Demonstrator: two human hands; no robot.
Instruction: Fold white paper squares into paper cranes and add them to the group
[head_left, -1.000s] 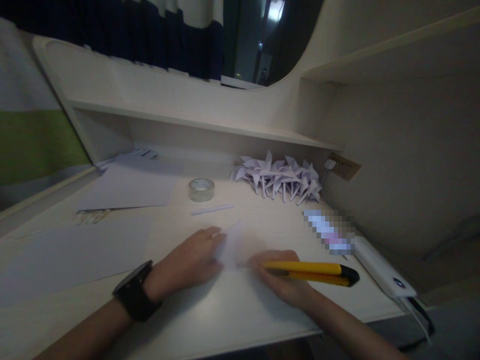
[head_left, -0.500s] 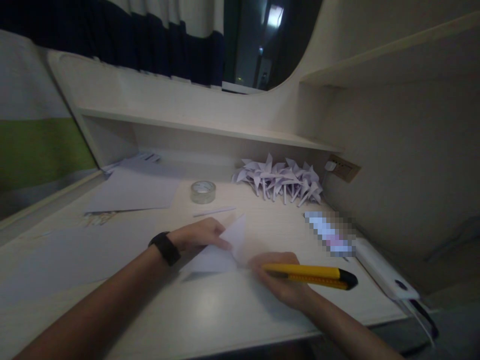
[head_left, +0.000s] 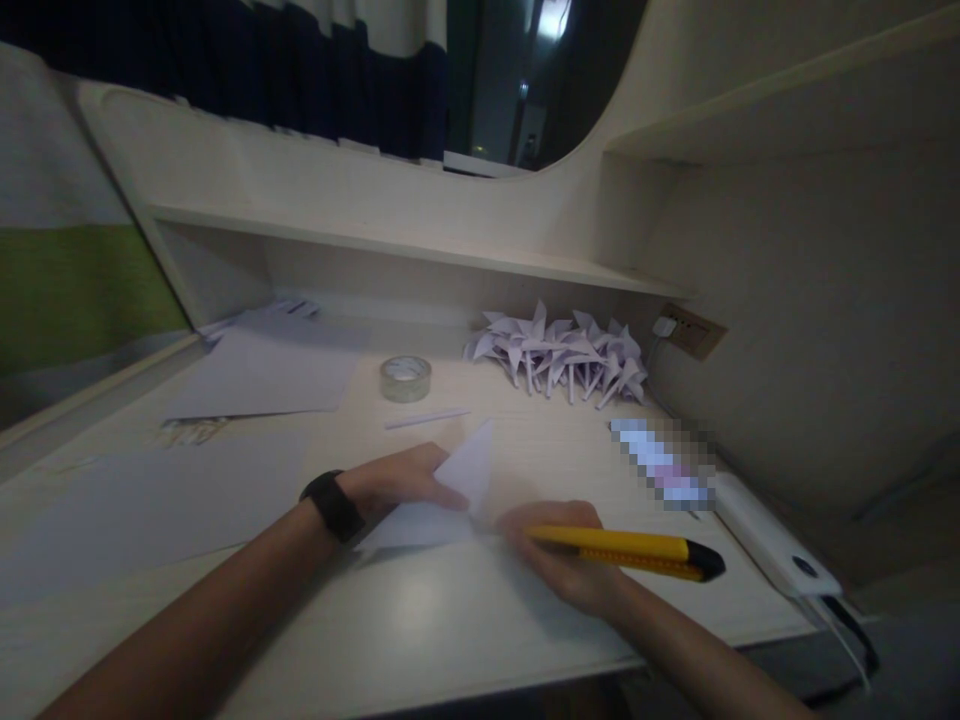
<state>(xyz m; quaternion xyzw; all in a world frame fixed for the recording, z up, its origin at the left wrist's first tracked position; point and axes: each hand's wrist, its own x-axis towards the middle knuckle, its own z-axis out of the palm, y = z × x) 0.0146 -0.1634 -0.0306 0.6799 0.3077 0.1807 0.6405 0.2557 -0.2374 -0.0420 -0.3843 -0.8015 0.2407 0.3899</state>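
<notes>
A folded white sheet of paper [head_left: 427, 524] lies at the middle of the desk, one pointed flap standing up. My left hand [head_left: 409, 474], with a dark band on the wrist, is closed on this paper, the thumb lying over it and the other fingers partly hidden behind. In my right hand [head_left: 559, 560] is a yellow utility knife [head_left: 637, 545] with a black end pointing right. The fingertips of that hand are at the paper's right corner; the blade's tip cannot be made out. Just beyond the paper rests a thin rolled paper stick [head_left: 427, 418].
A roll of clear tape [head_left: 405, 379] stands behind the stick. Several paper pinwheels [head_left: 559, 350] are heaped at the back right. Paper sheets [head_left: 262, 365] lie on the left. On the right are a blurred-out phone [head_left: 660, 465] and a white power strip [head_left: 776, 540] with cables.
The view has shifted slightly. Both hands stay nearly in place, with the left hand still on the paper and the knife still in the right hand.
</notes>
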